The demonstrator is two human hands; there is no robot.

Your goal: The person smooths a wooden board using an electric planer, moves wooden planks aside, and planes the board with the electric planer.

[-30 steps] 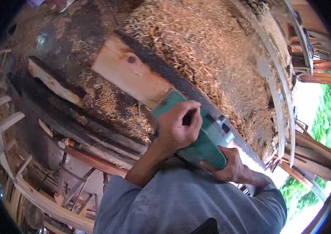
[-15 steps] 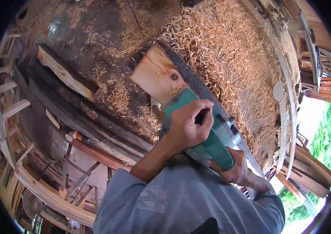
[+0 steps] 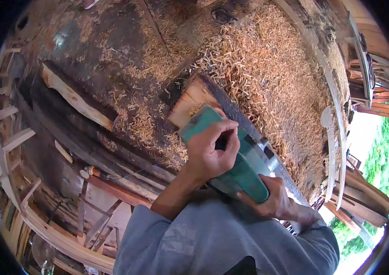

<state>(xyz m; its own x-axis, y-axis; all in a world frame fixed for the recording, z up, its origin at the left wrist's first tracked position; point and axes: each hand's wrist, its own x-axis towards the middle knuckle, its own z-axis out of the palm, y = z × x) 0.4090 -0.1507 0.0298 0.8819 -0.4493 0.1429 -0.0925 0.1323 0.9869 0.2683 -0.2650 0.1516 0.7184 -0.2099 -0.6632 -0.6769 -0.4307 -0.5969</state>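
A green power planer [image 3: 245, 174] lies slanted over a pale wooden board [image 3: 192, 101], whose far end shows beyond the tool's front. My left hand [image 3: 215, 149] is closed round the front grip, which it mostly hides. At the rear, my right hand [image 3: 270, 197] wraps the handle near my shirt. The board's far end has brownish edges, and a dark beam [image 3: 235, 107] runs along its right side.
Curly wood shavings [image 3: 267, 78] are heaped to the right. Left are a bark-edged offcut [image 3: 77, 101], long dark beams [image 3: 89, 142] and a hammer-like tool [image 3: 94, 173]. Long pale strips [image 3: 332, 151] stand at the right.
Less of the board shows ahead of the planer than before, as the tool has moved toward its far end. Both hands keep their hold. The view has shifted too.
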